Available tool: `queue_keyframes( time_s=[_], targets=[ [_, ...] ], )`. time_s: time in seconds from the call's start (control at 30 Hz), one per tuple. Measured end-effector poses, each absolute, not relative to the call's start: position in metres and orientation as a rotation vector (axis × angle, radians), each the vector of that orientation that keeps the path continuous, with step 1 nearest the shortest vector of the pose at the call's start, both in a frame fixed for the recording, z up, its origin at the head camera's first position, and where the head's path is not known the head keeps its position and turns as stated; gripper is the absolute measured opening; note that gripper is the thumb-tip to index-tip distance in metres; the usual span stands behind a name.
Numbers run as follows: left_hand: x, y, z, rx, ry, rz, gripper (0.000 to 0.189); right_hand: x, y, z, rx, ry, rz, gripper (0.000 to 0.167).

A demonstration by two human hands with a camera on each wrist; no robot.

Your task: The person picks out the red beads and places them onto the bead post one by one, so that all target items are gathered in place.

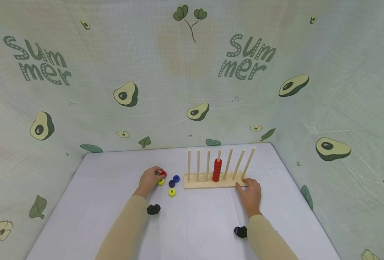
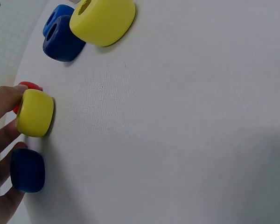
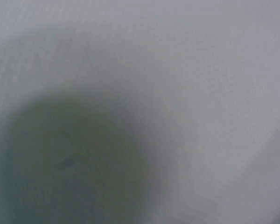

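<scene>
My left hand (image 1: 149, 180) pinches a red bead (image 1: 163, 174) between its fingertips, low over the table. Close against those fingers are a yellow bead (image 2: 36, 113) and a dark blue bead (image 2: 28, 171) in the left wrist view; the hand hides that blue one in the head view. To the right stands a wooden peg stand (image 1: 200, 184) with a row of upright pegs. One middle peg carries a stack of red beads (image 1: 217, 170). My right hand (image 1: 251, 195) grips the stand's right end, thumb at the front edge. The right wrist view shows only blurred tabletop.
Between the left hand and the stand lie two blue beads (image 1: 176, 178) and another yellow bead (image 1: 172, 193). A pale cloth (image 1: 159, 119) printed with avocados hangs behind the white table (image 1: 198, 224) and along its sides. Black wrist-camera pieces (image 1: 153, 209) show at both wrists.
</scene>
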State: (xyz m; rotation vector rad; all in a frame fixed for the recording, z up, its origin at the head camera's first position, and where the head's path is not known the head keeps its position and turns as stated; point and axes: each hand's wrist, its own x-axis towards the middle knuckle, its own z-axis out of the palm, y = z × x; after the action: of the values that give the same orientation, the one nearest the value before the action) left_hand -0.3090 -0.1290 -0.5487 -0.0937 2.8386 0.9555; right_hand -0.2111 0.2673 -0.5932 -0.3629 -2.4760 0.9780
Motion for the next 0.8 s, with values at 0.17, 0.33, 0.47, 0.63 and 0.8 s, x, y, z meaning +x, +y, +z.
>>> queue_keyframes(
  time_s=[0.17,0.33,0.47,0.63,0.8],
  targets=[
    [-0.308,-0.129,-0.547,-0.097,2.836,0.967,0.035,-0.211,0.266,-0.591,-0.373,-2.488,0.985,0.037],
    [-0.306,-0.130,-0.545,-0.101,2.840,0.973,0.035,-0.210,0.267,-0.590,-0.367,-2.483,0.992,0.037],
    [-0.305,-0.130,-0.540,-0.100,2.845,0.989,0.036,-0.210,0.267,-0.591,-0.356,-2.471,0.987,0.037],
    [-0.304,-0.129,-0.532,-0.086,2.863,1.006,0.036,-0.211,0.267,-0.593,-0.349,-2.460,0.985,0.038],
    [-0.306,-0.129,-0.525,-0.033,2.899,1.015,0.037,-0.210,0.268,-0.595,-0.333,-2.443,0.981,0.037]
  ],
)
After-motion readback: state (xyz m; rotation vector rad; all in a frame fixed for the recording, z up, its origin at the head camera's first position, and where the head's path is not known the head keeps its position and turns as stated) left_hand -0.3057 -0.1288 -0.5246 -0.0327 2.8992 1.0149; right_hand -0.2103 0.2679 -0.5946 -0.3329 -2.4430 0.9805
